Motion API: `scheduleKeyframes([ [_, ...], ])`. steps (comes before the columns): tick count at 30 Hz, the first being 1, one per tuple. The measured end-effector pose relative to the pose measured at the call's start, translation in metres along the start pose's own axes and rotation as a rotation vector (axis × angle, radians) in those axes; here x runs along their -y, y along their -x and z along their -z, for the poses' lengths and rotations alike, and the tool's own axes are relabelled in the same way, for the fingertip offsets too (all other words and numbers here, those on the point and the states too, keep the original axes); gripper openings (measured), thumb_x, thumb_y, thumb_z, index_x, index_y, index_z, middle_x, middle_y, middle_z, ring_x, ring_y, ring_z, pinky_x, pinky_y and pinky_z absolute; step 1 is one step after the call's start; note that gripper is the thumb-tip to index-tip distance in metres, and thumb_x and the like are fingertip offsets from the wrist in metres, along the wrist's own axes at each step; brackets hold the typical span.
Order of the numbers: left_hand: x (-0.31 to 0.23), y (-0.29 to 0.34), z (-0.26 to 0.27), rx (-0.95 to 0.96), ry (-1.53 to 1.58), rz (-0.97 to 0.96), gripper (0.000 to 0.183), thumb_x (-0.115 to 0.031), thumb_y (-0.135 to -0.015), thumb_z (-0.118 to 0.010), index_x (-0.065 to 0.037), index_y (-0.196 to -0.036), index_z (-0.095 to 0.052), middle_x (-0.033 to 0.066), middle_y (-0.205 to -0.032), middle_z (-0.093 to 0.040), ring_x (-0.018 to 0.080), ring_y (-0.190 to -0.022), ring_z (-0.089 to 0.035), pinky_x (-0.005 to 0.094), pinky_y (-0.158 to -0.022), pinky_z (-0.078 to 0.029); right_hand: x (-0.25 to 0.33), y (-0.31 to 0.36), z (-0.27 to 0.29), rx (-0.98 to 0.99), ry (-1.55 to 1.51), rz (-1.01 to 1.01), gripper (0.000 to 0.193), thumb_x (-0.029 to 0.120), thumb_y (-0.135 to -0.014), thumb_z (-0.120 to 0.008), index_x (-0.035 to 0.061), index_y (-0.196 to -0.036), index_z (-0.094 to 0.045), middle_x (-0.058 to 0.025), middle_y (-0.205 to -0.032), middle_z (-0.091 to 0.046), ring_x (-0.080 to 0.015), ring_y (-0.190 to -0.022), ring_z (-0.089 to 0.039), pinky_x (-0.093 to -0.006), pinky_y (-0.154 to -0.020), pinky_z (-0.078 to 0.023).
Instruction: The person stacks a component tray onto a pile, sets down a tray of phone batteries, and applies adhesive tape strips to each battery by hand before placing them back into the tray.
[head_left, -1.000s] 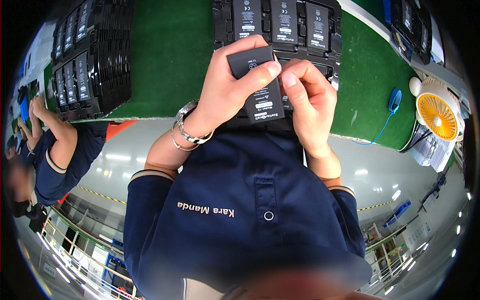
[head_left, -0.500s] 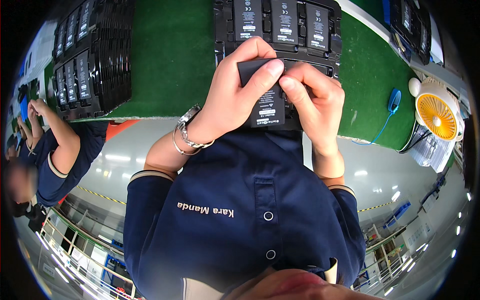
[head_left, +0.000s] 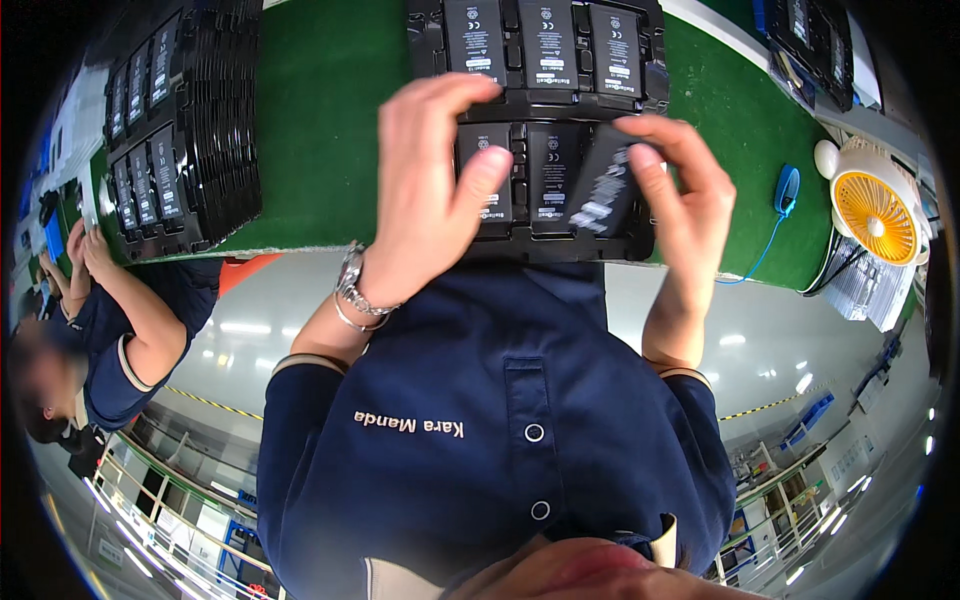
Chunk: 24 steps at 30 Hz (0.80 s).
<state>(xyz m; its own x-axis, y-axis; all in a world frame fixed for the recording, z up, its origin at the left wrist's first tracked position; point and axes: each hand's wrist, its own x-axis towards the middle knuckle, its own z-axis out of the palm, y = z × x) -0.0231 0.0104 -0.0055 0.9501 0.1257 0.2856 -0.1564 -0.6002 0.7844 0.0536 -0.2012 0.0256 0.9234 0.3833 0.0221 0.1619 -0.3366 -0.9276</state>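
Note:
A flat black phone battery [head_left: 604, 190], slightly blurred, hangs tilted over the near right slot of a black plastic tray [head_left: 560, 104]. My right hand [head_left: 685, 190] pinches its upper right edge between thumb and fingers. My left hand [head_left: 430, 180] hovers at the tray's left side, thumb and fingers apart, with nothing in it. Beneath my left thumb, a battery [head_left: 487, 150] in the near left slot is partly covered. The middle battery [head_left: 548, 165] lies flat beside it. Three more batteries fill the far row, one of them a black battery [head_left: 618, 50] at the right.
Left on the green table [head_left: 310, 120] stands a tall stack of black trays [head_left: 215, 130] with batteries. To the right are a blue strap with a cord [head_left: 788, 190] and a white fan with yellow blades [head_left: 875, 225]. A co-worker's arm [head_left: 150, 310] shows at far left.
My hands have separated: the left let go of the battery and moved left. The right carried it down and right over the tray, uncovering the near row. The co-worker's hands shifted.

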Motion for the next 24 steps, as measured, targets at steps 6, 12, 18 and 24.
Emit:
scheduleKeyframes([
  [6, 0.029, 0.031, 0.009, 0.031, -0.290, 0.147, 0.048, -0.017, -0.092, -0.051, 0.003, -0.135, -0.041, 0.0191, -0.138, -0.042, 0.0386, -0.131, -0.032, 0.0451, -0.109, -0.026, -0.027, 0.005, 0.021, 0.020, 0.253, 0.002, 0.015, 0.004, -0.085, -0.061, 0.0043, -0.098, -0.068, -0.0054, -0.084, -0.062, -0.0161, -0.074, -0.055, -0.0276, -0.067, -0.044],
  [12, 0.024, 0.031, 0.013, -0.037, -0.144, 0.219, 0.054, -0.007, -0.088, -0.059, 0.002, -0.137, -0.040, 0.0143, -0.141, -0.042, 0.0292, -0.127, -0.042, 0.0377, -0.105, -0.033, -0.034, 0.002, 0.012, -0.146, 0.375, 0.185, 0.016, 0.002, -0.083, -0.061, 0.0049, -0.098, -0.067, -0.0073, -0.099, -0.061, -0.0199, -0.085, -0.057, -0.0279, -0.072, -0.045],
  [18, -0.002, 0.025, 0.011, -0.068, 0.718, 0.497, 0.066, 0.004, -0.089, -0.054, -0.002, -0.146, -0.023, 0.0154, -0.125, -0.055, 0.0137, -0.104, -0.058, 0.0252, -0.088, -0.046, -0.004, 0.006, 0.027, -0.108, -0.076, 0.214, 0.019, 0.001, -0.083, -0.057, -0.0017, -0.100, -0.064, -0.0139, -0.104, -0.061, -0.0216, -0.088, -0.058, -0.0287, -0.074, -0.046],
  [24, -0.004, 0.024, 0.037, -0.191, 0.879, 0.645, 0.066, 0.000, -0.087, -0.055, 0.001, -0.145, -0.024, 0.0139, -0.115, -0.063, 0.0151, -0.097, -0.063, 0.0265, -0.088, -0.048, 0.078, 0.012, 0.016, 0.499, -1.243, 0.683, 0.012, 0.009, -0.080, -0.069, 0.0149, -0.090, -0.070, 0.0016, -0.114, -0.056, -0.0214, -0.080, -0.058, -0.0277, -0.055, -0.041],
])
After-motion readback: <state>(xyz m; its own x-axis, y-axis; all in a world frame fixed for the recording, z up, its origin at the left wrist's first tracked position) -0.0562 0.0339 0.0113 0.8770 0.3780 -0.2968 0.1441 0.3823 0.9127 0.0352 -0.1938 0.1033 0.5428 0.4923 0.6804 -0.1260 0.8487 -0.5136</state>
